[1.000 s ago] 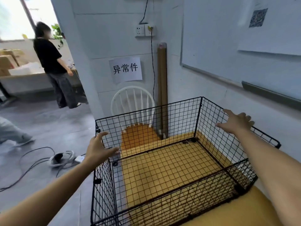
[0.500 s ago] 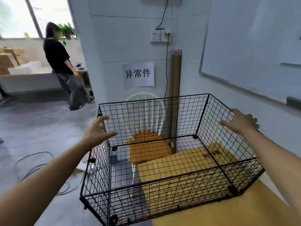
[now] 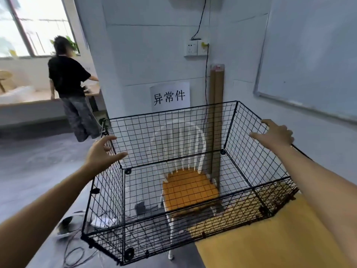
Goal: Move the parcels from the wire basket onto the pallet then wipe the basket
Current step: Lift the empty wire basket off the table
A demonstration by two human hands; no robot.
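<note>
Grey-walled corner, chair [image 3: 190, 190] showing through mesh. Wire basket [image 3: 173, 160] empty, right end over yellow surface [image 3: 270, 248]. Left hand [image 3: 102, 153] and right hand [image 3: 276, 135] grip opposite rims: balanced hold, probably repositioning for wiping.

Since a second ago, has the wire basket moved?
Yes. The wire basket has shifted left off the yellow table: it lay wholly over it, now only its right end does, the rest hanging above the chair.

Pale grey walls [image 3: 144, 45]. Past the left hand [image 3: 104, 153]: grey floor [image 3: 38, 161], loose cables [image 3: 73, 254], bright window [image 3: 29, 26], a standing person [image 3: 71, 89]. Above the right hand [image 3: 278, 133], a whiteboard [image 3: 313, 55]; between both, white chair [image 3: 190, 190], socket [image 3: 193, 47], paper sign [image 3: 170, 96].
</note>
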